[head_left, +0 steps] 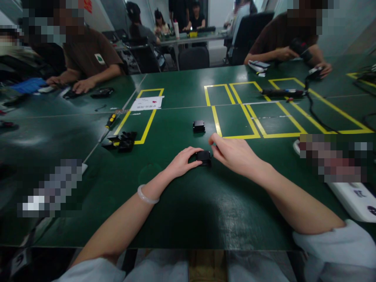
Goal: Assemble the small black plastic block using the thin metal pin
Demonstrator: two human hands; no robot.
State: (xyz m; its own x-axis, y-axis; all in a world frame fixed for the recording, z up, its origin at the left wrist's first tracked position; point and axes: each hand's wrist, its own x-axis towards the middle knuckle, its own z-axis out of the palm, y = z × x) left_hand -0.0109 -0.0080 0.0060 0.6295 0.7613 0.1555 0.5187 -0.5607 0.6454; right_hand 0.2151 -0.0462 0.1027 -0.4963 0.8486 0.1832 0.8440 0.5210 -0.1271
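On the green table, a small black box-shaped part [203,157] lies in front of me. My left hand [185,160] is closed on its left side, thumb along the near edge and fingers over the far edge. My right hand [232,152] is at the part's right side, its fingers curled together in a pinch. What those fingers hold, if anything, is too small to make out. A second small black box-shaped part [199,126] sits a little farther away, touched by neither hand.
Several black pieces [125,141] lie to the left, near a yellow-and-black-handled screwdriver [111,120]. A paper sheet [147,103] lies within yellow tape outlines. At the right are a corded black tool [283,93] and a white case [354,197]. Two people work across the table.
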